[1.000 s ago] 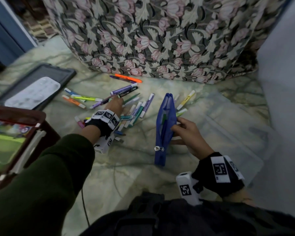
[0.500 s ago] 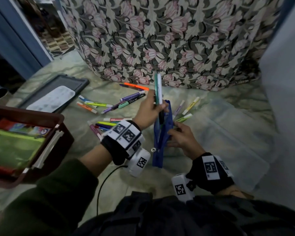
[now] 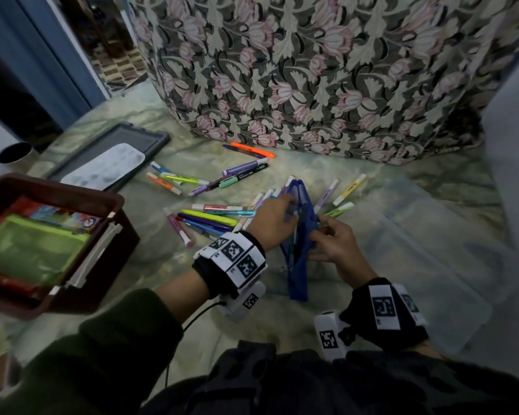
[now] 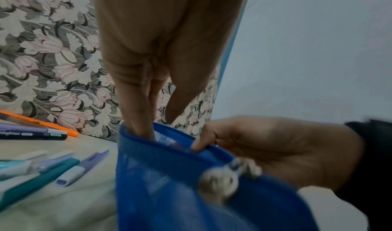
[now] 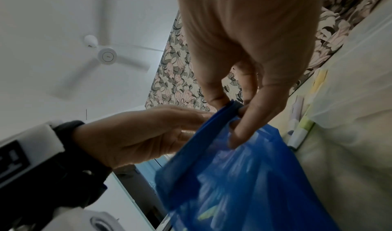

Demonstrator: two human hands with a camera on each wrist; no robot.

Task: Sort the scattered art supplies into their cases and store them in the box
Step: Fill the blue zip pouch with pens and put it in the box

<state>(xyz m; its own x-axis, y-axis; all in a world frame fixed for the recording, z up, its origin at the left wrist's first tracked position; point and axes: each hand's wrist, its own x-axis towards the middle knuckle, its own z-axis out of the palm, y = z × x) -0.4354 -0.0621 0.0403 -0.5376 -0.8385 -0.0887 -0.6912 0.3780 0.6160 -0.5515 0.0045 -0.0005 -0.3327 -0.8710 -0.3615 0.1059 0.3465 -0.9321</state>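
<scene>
Change: half a second ago the left hand held a green and white marker upright above the pouch; that marker is no longer raised, and the hand has come down to the pouch mouth.
Left grip: the fingers reach into the open top of the blue mesh pouch, narrow and fairly straight; whether they hold a marker inside is hidden.
Right grip: the right hand pinches the pouch's zip edge between thumb and fingers, holding the mouth apart.
Pouch: stands upright on the floor between the two hands, with a pale zip charm hanging at its near end; pale marker shapes show through the mesh.
Scattered markers: a loose cluster lies on the floor just left of the pouch, touching one another; a yellow marker and two others lie to its right.
Far markers: an orange highlighter lies near the floral fabric, with purple and dark ones just in front of it.
Box: the brown box sits open at the left, well apart from the pouch, with a green pouch inside.
Other: a dark tray with a white paint palette lies beyond the box; a clear plastic lid lies at the right.
</scene>
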